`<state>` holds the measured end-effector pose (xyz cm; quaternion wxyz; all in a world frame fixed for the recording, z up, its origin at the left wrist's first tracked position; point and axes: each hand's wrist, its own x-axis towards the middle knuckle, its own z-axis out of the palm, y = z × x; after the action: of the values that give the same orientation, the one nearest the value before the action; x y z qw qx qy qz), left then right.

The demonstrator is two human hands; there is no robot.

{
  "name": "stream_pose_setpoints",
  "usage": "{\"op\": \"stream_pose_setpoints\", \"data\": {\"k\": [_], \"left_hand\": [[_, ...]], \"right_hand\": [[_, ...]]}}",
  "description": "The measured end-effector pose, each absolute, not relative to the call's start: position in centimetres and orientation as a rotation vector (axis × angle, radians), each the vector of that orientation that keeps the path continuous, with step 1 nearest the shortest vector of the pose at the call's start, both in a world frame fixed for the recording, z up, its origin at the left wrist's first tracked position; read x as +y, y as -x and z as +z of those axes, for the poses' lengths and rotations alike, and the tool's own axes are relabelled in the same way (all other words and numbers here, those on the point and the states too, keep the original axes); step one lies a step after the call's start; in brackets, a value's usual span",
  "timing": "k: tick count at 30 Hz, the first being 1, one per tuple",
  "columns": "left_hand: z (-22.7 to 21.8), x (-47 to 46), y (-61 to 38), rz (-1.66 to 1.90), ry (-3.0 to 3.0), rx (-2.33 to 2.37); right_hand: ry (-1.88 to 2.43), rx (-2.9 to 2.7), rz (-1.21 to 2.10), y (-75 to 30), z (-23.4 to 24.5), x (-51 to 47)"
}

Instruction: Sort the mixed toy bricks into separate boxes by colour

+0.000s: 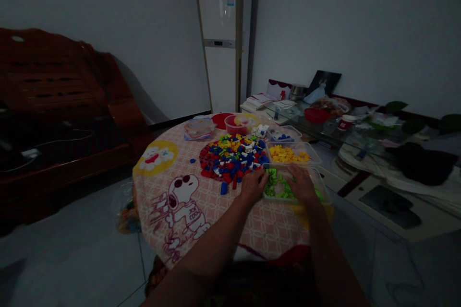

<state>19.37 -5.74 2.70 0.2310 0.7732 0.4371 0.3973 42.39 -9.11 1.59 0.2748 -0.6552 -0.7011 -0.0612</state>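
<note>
My left hand [254, 184] is at the left rim of a clear plastic box [298, 200] of green toy bricks [284, 191]. Its fingers are curled together, and whatever is in them is hidden. Over the same box, my right hand [301, 183] reaches down with fingers stretched and apart, close to the green bricks. A mixed heap of toy bricks [236, 156] in red, blue, yellow and white lies just beyond my left hand. A blue brick [224, 188] and a red brick [234, 182] lie loose at the heap's near edge.
Behind the green box stand a box of yellow bricks [288, 153] and a box with blue bricks [283, 137]. A pink round tub [236, 127] and a lidded container [199, 129] sit at the back of the cloth-covered table [259, 230]. A cluttered glass-topped cabinet [302, 122] is on the right.
</note>
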Motion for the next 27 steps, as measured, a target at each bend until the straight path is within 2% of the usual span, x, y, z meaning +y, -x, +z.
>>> {"op": "stream_pose_setpoints", "data": {"k": [5, 10, 15, 23, 27], "left_hand": [[2.7, -4.9, -18.7, 1.296, -2.016, 1.215], [3.2, -1.9, -15.5, 1.384, -1.977, 1.478], [3.2, 1.2, -12.4, 1.266, -1.985, 1.731], [3.2, 2.2, -13.4, 0.876, -2.233, 1.828], [3.4, 2.2, -13.3, 0.821, -2.217, 1.882]], "right_hand": [[1.726, -1.844, -0.098, -42.2, 1.2, -9.2], [1.717, -1.793, -0.019, -42.2, 1.2, -8.9], [1.681, -1.779, 0.009, -42.3, 1.0, -8.7], [1.681, -1.731, -0.001, -41.8, 1.0, -9.0], [1.665, -1.728, 0.017, -41.9, 1.0, -9.0]]}}
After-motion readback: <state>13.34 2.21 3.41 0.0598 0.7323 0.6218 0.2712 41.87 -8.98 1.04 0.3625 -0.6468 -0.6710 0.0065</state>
